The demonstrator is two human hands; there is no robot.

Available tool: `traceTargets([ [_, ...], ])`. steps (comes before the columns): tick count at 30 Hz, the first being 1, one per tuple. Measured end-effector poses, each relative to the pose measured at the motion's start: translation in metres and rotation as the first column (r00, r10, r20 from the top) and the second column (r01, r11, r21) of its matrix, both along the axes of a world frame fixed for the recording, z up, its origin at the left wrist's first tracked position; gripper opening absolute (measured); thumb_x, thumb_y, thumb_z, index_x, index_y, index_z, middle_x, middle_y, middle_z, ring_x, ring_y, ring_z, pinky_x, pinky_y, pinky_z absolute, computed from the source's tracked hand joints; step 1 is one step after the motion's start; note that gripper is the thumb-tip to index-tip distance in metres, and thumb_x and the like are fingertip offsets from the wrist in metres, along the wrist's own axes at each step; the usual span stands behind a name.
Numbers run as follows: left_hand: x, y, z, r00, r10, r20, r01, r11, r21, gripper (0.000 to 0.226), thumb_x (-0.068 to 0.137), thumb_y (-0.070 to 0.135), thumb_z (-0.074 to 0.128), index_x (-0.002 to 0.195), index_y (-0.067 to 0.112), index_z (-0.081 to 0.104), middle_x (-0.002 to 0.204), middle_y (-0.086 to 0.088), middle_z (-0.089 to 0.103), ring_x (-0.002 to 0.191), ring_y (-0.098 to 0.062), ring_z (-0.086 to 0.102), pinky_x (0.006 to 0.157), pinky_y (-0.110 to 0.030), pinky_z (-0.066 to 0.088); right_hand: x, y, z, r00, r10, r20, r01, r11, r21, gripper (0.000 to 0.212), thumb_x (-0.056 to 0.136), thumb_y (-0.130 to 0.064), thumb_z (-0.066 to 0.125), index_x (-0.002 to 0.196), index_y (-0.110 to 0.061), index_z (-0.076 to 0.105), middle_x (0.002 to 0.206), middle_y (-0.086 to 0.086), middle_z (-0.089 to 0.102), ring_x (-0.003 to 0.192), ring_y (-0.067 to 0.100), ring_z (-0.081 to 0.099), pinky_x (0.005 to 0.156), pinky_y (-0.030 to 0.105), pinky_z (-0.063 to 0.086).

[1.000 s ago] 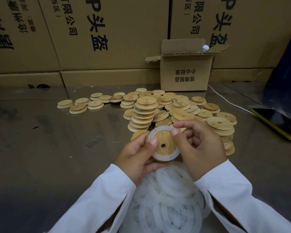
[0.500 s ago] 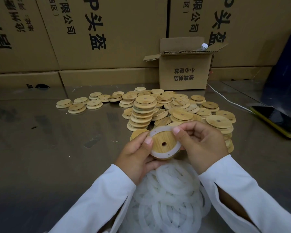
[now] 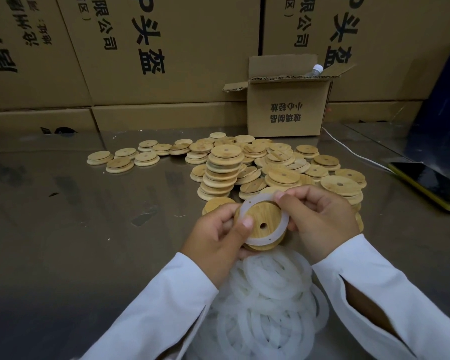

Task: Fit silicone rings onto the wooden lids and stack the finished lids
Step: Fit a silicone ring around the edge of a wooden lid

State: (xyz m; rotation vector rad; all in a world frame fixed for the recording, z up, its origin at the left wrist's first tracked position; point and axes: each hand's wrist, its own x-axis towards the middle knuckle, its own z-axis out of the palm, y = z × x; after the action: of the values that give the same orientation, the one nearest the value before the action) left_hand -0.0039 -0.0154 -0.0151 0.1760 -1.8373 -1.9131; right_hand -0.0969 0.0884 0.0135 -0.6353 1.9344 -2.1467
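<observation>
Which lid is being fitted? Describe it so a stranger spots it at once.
From the small open cardboard box at the back, come forward over the loose wooden lids. The lid sits between the left hand and right hand, above the heap of white rings. It alone is held up, a white silicone ring around its face.

Lid [image 3: 264, 219]: round, wooden, one hole; gripped by left hand [image 3: 216, 237], thumb on its face.
Ring [image 3: 256, 241]: white, lying round the lid's face; right hand [image 3: 322, 224] pinches its upper edge.
Ring pile [image 3: 268, 302]: on table [image 3: 89, 229], beneath the hands.
Lid stack [image 3: 222, 172]: beyond the hands, among loose lids [image 3: 283, 162].
Box [image 3: 286, 105]: open, bottle [image 3: 315, 70] inside.
Phone [image 3: 431, 183], cable [image 3: 353, 152]: right.
Cartons [image 3: 166, 48]: behind.
</observation>
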Motion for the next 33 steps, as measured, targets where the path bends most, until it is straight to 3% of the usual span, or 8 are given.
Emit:
traceTargets([
  [2,0.0003,0.0005,-0.0006,0.999,0.042,0.01,-0.041,0.998,-0.045,0.016,0.087,0.012,0.052,0.097,0.014,0.064,0.084,-0.004,0.073,0.082,-0.019,0.069,0.067,-0.03,0.058,0.0,-0.001,-0.0007,1.0,-0.007,0.007,0.007,1.0,0.007,0.015,0.078,-0.008,0.067,0.064,-0.01,0.062,0.04,-0.011,0.052,0.037,-0.002,0.045,0.042,0.008,0.038],
  [7,-0.0001,0.001,0.0,0.994,0.106,0.002,-0.105,0.99,-0.097,0.022,0.087,0.004,0.053,0.091,0.022,0.065,0.08,0.002,0.073,0.076,-0.015,0.069,0.064,-0.027,0.058,0.0048,-0.0003,0.0012,0.997,0.044,-0.07,-0.044,0.999,0.0,0.01,0.076,-0.009,0.069,0.067,-0.009,0.065,0.055,0.001,0.054,0.043,-0.001,0.045,0.046,0.009,0.039],
  [14,-0.0006,-0.002,0.001,0.998,0.06,0.005,-0.06,0.998,0.01,0.019,0.084,0.008,0.054,0.098,0.013,0.065,0.09,-0.012,0.072,0.085,-0.025,0.069,0.071,-0.038,0.059,0.0054,0.0015,0.0049,0.997,0.068,-0.03,-0.068,0.998,0.006,0.009,0.077,-0.008,0.067,0.069,-0.007,0.064,0.054,0.001,0.053,0.038,-0.002,0.044,0.041,0.009,0.038],
  [21,-0.0012,-0.0039,-0.0004,0.998,0.069,0.003,-0.069,0.996,0.051,0.018,0.087,0.004,0.052,0.096,0.013,0.065,0.088,-0.011,0.073,0.084,-0.023,0.069,0.068,-0.033,0.058,0.003,0.0,0.0016,0.993,0.112,-0.042,-0.11,0.993,0.037,0.007,0.081,-0.008,0.062,0.074,-0.006,0.062,0.065,0.009,0.058,0.048,0.001,0.05,0.048,0.011,0.044],
  [29,-0.0015,-0.005,-0.0009,0.996,0.092,0.012,-0.093,0.994,0.063,0.018,0.085,0.008,0.053,0.097,0.013,0.066,0.092,-0.014,0.072,0.087,-0.027,0.068,0.075,-0.039,0.058,0.0021,-0.0019,0.0001,0.992,0.123,-0.038,-0.121,0.991,0.059,0.014,0.085,-0.008,0.058,0.072,-0.009,0.058,0.06,0.006,0.054,0.043,-0.001,0.047,0.046,0.01,0.041],
  [33,-0.0015,-0.0039,0.0009,0.997,0.078,0.002,-0.078,0.993,0.089,0.018,0.086,0.005,0.051,0.097,0.01,0.065,0.089,-0.013,0.072,0.082,-0.023,0.069,0.066,-0.03,0.058,0.0024,-0.0003,0.001,0.988,0.128,-0.089,-0.119,0.988,0.096,0.014,0.087,-0.007,0.055,0.073,-0.008,0.057,0.054,0.003,0.049,0.039,-0.002,0.044,0.044,0.008,0.037],
])
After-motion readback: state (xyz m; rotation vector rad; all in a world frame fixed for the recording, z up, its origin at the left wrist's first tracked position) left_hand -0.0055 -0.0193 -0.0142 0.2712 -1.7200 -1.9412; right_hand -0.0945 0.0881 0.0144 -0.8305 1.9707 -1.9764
